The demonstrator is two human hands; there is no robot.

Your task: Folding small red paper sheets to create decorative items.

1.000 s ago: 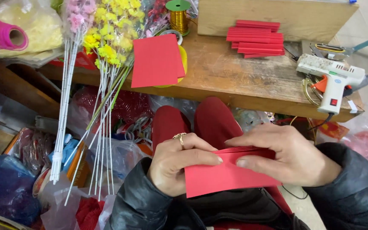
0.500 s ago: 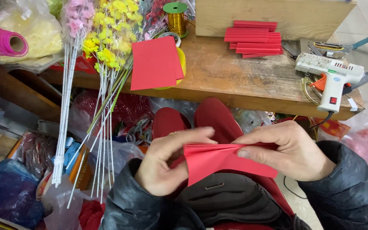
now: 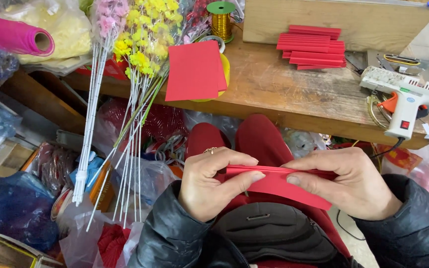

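Fingers of both hands were closed on a red paper sheet [image 3: 279, 184] held low over the person's lap, just above a dark pouch [image 3: 269, 233]. The left hand [image 3: 209, 181] pinched the sheet's left end, thumb under and fingers curled over the top fold; the right hand [image 3: 351, 181] gripped the right end the same way, its thumb lying along the lower flap. The sheet's long axis ran from one hand to the other, roughly level, with its folded edge turned away from the body and the loose flap hanging toward the right wrist. Both hands sat equally near, each touching the paper, so neither had any reach to make. The sheet seemed folded double, though the thumbs hid how many layers lay there. Well ahead of the hands, on the wooden bench [image 3: 294, 94], lay a stack of flat red sheets [image 3: 194, 69] beyond the left hand and a pile of folded red strips [image 3: 314, 47] beyond the right. A white glue gun [image 3: 403, 97] rested farther out past the right hand, and artificial flower stems [image 3: 125, 99] leaned off to the left.
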